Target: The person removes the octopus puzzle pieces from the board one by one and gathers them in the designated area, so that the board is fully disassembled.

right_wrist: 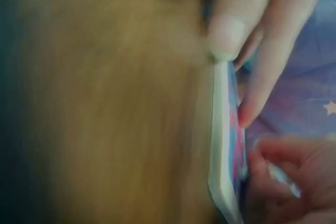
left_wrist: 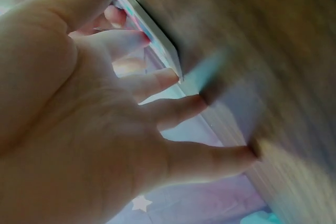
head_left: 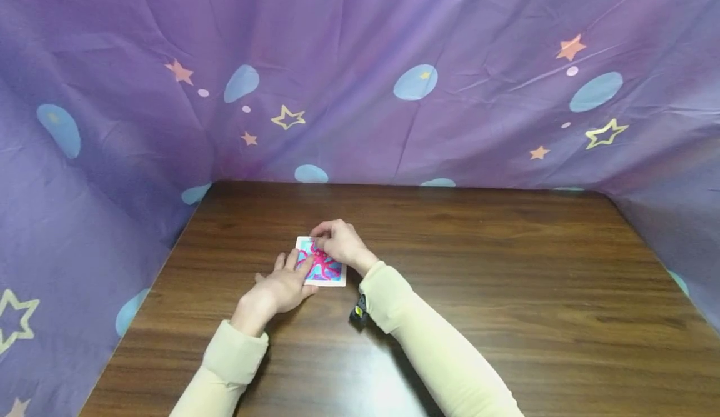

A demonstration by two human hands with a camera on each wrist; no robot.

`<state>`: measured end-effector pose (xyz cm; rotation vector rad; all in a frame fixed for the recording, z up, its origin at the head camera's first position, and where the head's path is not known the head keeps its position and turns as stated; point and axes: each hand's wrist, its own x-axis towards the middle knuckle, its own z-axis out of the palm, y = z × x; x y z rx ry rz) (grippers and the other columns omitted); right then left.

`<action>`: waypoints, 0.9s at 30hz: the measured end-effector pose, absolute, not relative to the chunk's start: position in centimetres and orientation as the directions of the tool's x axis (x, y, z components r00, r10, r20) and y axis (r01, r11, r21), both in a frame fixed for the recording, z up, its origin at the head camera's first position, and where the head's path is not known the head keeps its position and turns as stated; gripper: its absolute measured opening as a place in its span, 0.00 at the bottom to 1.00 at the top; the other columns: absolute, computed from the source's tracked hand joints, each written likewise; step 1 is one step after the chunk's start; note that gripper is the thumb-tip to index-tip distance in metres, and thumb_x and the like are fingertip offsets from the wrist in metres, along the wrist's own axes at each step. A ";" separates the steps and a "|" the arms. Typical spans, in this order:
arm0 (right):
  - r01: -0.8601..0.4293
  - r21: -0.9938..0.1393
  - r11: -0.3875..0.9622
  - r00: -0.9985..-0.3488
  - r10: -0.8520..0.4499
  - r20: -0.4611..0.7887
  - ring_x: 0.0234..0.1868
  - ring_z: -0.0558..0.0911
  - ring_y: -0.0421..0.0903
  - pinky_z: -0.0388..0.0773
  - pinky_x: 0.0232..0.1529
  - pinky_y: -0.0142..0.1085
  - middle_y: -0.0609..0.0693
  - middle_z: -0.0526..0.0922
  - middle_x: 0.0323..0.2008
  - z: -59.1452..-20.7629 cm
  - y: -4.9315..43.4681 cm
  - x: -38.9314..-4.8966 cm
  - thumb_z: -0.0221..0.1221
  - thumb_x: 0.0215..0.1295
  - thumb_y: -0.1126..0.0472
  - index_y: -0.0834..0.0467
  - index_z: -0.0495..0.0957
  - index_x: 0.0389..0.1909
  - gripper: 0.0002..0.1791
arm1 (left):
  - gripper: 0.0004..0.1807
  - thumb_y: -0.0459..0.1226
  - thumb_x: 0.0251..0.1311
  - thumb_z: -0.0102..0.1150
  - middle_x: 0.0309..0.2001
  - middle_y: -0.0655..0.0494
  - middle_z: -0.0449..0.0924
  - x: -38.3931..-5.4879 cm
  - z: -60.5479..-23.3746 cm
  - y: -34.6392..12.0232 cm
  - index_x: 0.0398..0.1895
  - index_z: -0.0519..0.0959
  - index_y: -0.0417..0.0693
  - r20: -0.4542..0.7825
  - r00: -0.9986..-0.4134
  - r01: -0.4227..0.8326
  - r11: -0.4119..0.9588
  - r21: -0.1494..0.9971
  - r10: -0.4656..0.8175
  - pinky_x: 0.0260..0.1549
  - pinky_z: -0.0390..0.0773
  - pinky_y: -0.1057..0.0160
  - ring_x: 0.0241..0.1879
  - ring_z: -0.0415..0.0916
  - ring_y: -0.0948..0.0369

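A small square picture board (head_left: 337, 281) with a white border lies on the table, showing a pink octopus on blue. My left hand (head_left: 275, 289) rests at its left side with fingers spread. Its index finger lies on the picture and its thumb touches the near edge; the other fingertips reach the table in the left wrist view. My right hand (head_left: 344, 245) is over the far right part of the board, fingers bent and thumb close to the index finger. A pale, shiny patch (right_wrist: 283, 179) shows among its fingers in the right wrist view; whether it is a held piece is unclear.
The brown wooden table (head_left: 506, 267) extends widely to the right. A purple cloth (head_left: 360, 42) with stars and blue ovals hangs behind and along the sides. A small black device (head_left: 359, 312) sits at the right wrist, just above the tabletop.
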<state>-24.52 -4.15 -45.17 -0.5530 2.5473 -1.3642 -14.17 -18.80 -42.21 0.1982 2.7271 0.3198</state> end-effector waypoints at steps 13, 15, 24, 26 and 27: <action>-0.178 -0.827 0.533 -0.914 -0.400 -0.061 0.25 0.76 0.38 0.72 0.28 0.31 0.43 0.83 0.23 -46.0 -4.6 -24.6 0.68 0.57 0.62 0.53 0.88 0.39 0.09 | 0.37 0.51 0.72 0.48 0.76 0.34 0.35 -13.6 -42.3 -18.8 0.78 0.51 0.46 -0.394 -0.894 0.113 0.960 0.257 0.211 0.53 0.47 0.18 0.73 0.35 0.33; -0.190 -0.809 0.556 -0.914 -0.402 -0.062 0.28 0.77 0.40 0.73 0.31 0.32 0.43 0.84 0.25 -45.9 -4.7 -24.4 0.68 0.55 0.63 0.53 0.88 0.40 0.11 | 0.38 0.51 0.72 0.48 0.76 0.35 0.34 -13.5 -42.4 -18.7 0.78 0.50 0.47 -0.405 -0.890 0.111 0.960 0.255 0.210 0.53 0.46 0.18 0.73 0.34 0.34; -0.262 -0.725 0.637 -0.897 -0.438 -0.061 0.31 0.76 0.41 0.73 0.34 0.33 0.45 0.80 0.25 -45.5 -5.3 -23.9 0.66 0.57 0.64 0.50 0.86 0.48 0.17 | 0.41 0.53 0.70 0.51 0.77 0.37 0.32 -13.6 -42.1 -19.0 0.78 0.49 0.47 -0.425 -0.879 0.104 0.957 0.271 0.216 0.54 0.44 0.19 0.73 0.32 0.35; -0.277 -0.713 0.644 -0.893 -0.447 -0.056 0.29 0.74 0.41 0.72 0.32 0.33 0.44 0.77 0.23 -45.4 -5.3 -23.9 0.66 0.57 0.64 0.50 0.86 0.48 0.17 | 0.42 0.53 0.68 0.53 0.76 0.36 0.32 -13.7 -42.0 -19.1 0.78 0.50 0.46 -0.417 -0.877 0.123 0.952 0.281 0.237 0.53 0.45 0.18 0.73 0.32 0.34; -0.281 -0.711 0.645 -0.892 -0.448 -0.054 0.28 0.74 0.41 0.71 0.31 0.32 0.44 0.76 0.23 -45.4 -5.2 -23.8 0.65 0.57 0.64 0.50 0.86 0.49 0.17 | 0.42 0.53 0.68 0.54 0.76 0.35 0.32 -13.8 -42.0 -19.1 0.78 0.50 0.46 -0.412 -0.877 0.134 0.948 0.288 0.249 0.53 0.45 0.18 0.73 0.33 0.34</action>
